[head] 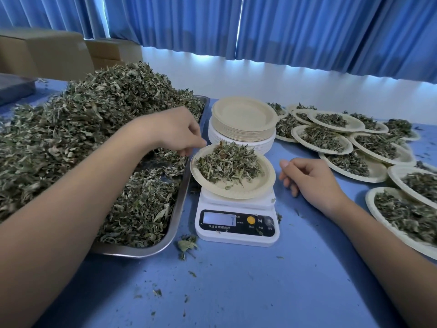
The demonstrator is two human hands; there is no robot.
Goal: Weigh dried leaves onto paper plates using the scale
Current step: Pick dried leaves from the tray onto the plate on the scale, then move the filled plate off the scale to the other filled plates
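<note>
While the scale sits mid-table on the blue surface, a paper plate rests on its platform with a pile of dried leaves on it, heaped toward the far-left side. The display is lit, but the digits are too blurred to read.

Left hand: reaches over the steel tray, fingers bunched together and pointing down at the plate's far-left rim. Can't tell if they pinch any leaf.

Right hand: rests on the table just right of the scale, fingers loosely curled, holding nothing, clear of the plate.

The tray is left of the scale, touching or nearly so, and carries a big heap of leaves. A stack of empty plates sits behind the scale. Filled plates overlap each other across the right side. Loose leaf bits lie on the table near the scale.
</note>
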